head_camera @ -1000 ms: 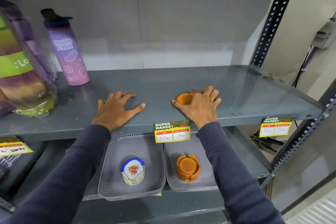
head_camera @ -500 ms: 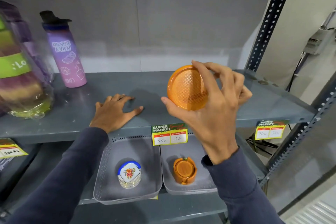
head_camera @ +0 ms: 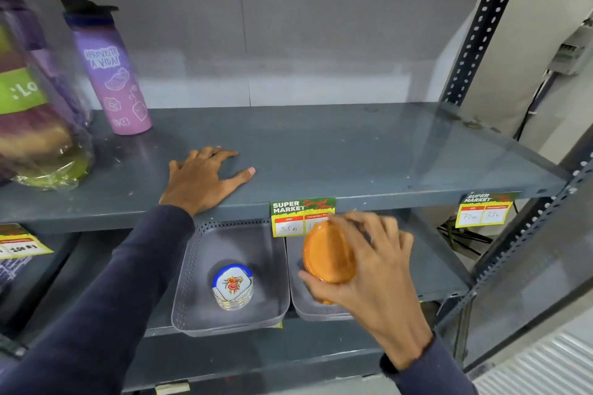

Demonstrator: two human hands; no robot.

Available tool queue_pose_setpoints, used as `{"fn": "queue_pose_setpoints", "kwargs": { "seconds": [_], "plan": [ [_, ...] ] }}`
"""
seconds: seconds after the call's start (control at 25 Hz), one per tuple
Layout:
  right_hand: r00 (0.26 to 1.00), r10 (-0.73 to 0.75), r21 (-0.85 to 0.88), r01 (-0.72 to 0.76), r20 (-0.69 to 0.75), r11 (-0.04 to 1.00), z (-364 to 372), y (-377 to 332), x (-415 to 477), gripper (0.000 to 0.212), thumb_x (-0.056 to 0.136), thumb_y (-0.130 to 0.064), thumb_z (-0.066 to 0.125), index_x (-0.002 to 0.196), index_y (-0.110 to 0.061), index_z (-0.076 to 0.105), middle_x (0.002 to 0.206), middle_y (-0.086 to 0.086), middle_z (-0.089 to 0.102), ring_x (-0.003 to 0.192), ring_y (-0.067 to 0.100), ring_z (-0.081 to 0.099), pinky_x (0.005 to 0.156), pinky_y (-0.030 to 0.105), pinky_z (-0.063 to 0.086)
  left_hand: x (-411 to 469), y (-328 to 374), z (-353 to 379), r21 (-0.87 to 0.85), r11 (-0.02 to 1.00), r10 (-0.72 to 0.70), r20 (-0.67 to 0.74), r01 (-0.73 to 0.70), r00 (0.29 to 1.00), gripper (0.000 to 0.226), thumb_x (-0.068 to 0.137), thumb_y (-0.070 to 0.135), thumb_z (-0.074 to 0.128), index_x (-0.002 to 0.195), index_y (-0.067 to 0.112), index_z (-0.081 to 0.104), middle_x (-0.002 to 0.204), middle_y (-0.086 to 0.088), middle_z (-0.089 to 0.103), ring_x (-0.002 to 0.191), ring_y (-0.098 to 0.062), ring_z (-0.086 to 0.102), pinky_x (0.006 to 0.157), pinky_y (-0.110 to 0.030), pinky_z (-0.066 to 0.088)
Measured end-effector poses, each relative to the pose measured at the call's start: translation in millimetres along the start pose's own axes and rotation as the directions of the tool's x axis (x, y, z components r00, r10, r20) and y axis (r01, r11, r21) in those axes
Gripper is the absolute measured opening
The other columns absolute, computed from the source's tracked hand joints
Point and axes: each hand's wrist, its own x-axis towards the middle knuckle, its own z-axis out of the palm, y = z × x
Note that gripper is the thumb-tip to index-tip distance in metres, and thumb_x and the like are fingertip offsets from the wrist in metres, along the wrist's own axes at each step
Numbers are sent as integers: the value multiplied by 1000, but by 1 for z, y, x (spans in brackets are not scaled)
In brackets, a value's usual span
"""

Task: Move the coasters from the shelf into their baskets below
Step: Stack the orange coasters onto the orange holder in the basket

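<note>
My right hand [head_camera: 375,269] grips a round orange coaster [head_camera: 329,253] by its edge, tilted, just below the upper shelf's front lip and above the right grey basket [head_camera: 303,305]. The hand and coaster hide most of that basket's contents; a sliver of orange shows under the hand. The left grey basket [head_camera: 199,253] holds a stack of white coasters with a blue rim and a red flower [head_camera: 232,285]. My left hand [head_camera: 202,179] lies flat, fingers spread, on the grey upper shelf [head_camera: 353,154], holding nothing.
A purple water bottle [head_camera: 110,74] and wrapped purple-green goods [head_camera: 29,112] stand at the shelf's left. Price tags [head_camera: 301,216] hang on the shelf's front edge. A perforated steel upright [head_camera: 484,22] bounds the right side.
My right hand lifted the orange coaster off the upper shelf, raised it, then brought it down in front of the shelf edge over the right basket. The left hand stayed put.
</note>
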Motion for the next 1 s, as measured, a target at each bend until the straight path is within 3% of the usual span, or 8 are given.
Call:
{"fn": "queue_pose_setpoints", "kwargs": {
  "seconds": [0.2,0.4,0.64,0.76,1.0],
  "plan": [
    [950,105,-63,-90,294,994,75,48,-36,87,58,-83,55,121,-25,70,115,-4,63,104,23,56,82,37,45,1,-1,0,-9,1000,8,4,-8,1000,78,77,90,34,137,43,52,151,5,45,138,-23,37,104,-54,24],
    [779,262,-119,-238,570,964,154,87,-36,83,75,-72,68,143,-27,51,140,-4,51,129,23,41,103,39,43,0,-2,-2,-33,999,14,5,-14,1000,77,77,89,35,136,43,53,150,4,46,138,-24,37,104,-55,23],
    [703,305,-175,-254,642,951,206,111,-31,79,85,-66,63,148,-24,41,142,3,56,134,31,39,105,47,35,1,-1,-2,-43,999,-5,-3,5,1000,75,75,90,38,133,45,54,148,6,48,136,-21,38,103,-54,24],
    [675,317,-203,-244,666,948,217,116,-37,76,84,-67,64,141,-20,44,139,6,60,133,31,42,106,44,35,1,-2,-1,-45,999,-4,-10,3,1000,77,74,91,36,132,45,55,147,6,49,135,-22,39,103,-55,24],
    [664,311,-160,-279,680,947,221,119,-43,71,89,-61,63,138,-10,50,145,10,51,138,31,37,109,42,41,1,-2,0,-43,999,-10,-10,10,1000,76,74,91,37,132,45,55,148,6,49,137,-22,38,104,-55,23]
  ]
}}
